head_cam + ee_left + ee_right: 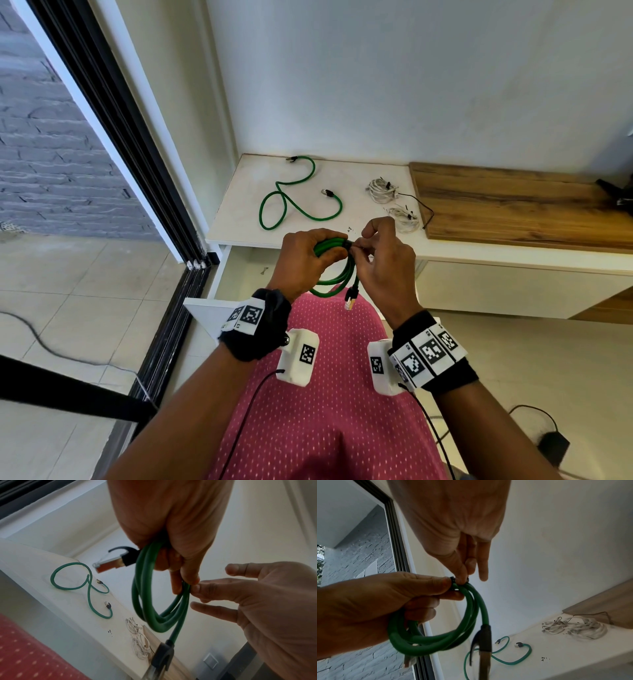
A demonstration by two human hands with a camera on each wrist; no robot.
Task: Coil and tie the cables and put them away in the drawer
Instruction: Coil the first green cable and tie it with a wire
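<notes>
Your forearms are bare, and each wrist wears a black band [255, 337] wrapped with white tags printed in black square codes. A white camera box [298, 358] with a thin black cable sits inside each wrist. You wear a pink garment [329, 411] dotted white.

The coiled green cable [337, 274] has a smooth, matt rubbery jacket; its plug [350, 301] is clear plastic with a metal-looking shell and a black boot. The loose green cable [294, 198] looks the same. The desk [239, 212] is matt white and smooth, the board [513, 205] grained wood. The 2 white cable bundles [394, 202] look like smooth plastic. The pink cloth [325, 394] is dotted
</notes>
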